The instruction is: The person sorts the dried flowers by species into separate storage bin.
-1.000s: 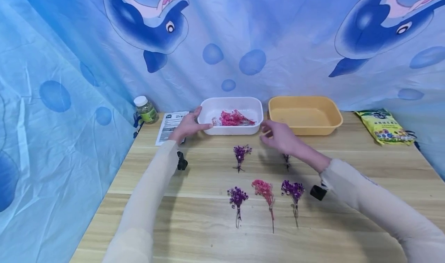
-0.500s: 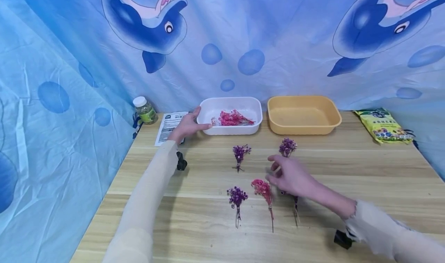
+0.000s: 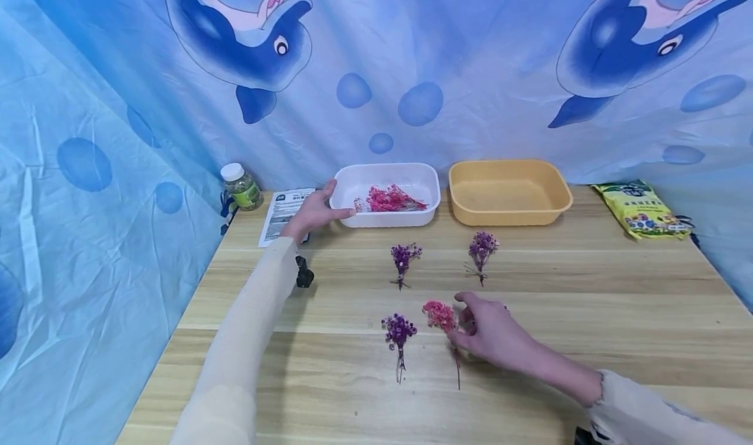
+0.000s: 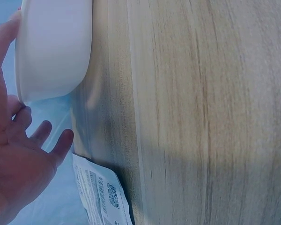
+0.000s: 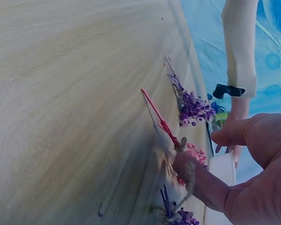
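My left hand (image 3: 312, 214) holds the left corner of a white plastic tray (image 3: 391, 219), thumb over its near rim. A pink dried-flower bunch (image 3: 389, 199) lies in the tray. My right hand (image 3: 497, 335) hovers low over the table beside another pink dried-flower bunch (image 3: 438, 315), thumb and forefinger apart, overlapping its stem in the head view. Under this hand, in the right wrist view, shows a purple bunch (image 5: 181, 218), hidden in the head view. Other purple bunches lie on the wood: one at front left (image 3: 399, 329), one behind it (image 3: 404, 257), one at back right (image 3: 482, 247).
A yellow tray (image 3: 510, 219) stands right of the white one. At the back left are a lidded jar (image 3: 244, 190) and a printed packet (image 3: 282, 216). A yellow-green bag (image 3: 642, 211) lies at the back right. A blue curtain (image 3: 388, 53) hangs behind the table.
My right hand has come away from the white tray's right side toward the front, down beside the pink bunch, covering the front right purple bunch. The left hand stays on the tray.
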Action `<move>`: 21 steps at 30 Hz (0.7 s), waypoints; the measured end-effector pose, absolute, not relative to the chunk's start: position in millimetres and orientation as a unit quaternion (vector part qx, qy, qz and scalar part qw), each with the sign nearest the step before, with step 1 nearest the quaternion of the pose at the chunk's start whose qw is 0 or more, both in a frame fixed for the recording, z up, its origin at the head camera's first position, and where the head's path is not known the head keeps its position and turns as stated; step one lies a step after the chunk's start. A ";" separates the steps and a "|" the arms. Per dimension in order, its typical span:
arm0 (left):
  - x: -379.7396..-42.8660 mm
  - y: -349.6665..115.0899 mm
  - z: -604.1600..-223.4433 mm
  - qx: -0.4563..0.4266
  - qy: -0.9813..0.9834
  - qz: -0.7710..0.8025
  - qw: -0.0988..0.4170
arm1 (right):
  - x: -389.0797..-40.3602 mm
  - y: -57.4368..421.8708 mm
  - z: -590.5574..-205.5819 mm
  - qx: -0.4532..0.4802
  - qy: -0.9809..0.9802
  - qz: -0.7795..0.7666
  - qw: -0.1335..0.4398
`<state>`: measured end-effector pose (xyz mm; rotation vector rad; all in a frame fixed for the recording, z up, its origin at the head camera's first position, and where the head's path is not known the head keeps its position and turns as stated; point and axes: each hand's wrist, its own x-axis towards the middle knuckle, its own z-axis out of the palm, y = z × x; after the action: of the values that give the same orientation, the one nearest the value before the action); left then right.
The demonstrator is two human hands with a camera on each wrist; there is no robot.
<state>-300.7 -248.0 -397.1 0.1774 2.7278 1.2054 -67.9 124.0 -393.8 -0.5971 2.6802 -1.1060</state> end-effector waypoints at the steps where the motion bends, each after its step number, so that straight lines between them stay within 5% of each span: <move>1: -300.8 -248.0 -397.4 0.059 0.910 0.403 0.077 | -67.7 122.2 -395.5 -0.193 0.905 -0.368 0.092; 21: -301.3 -248.8 -397.3 0.054 0.911 0.400 0.081 | -68.6 96.2 -417.0 -0.187 0.935 -0.293 0.066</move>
<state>-301.3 -248.8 -397.3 0.1615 2.7240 1.1969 -68.6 96.2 -417.0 -0.5626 2.8209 -0.8827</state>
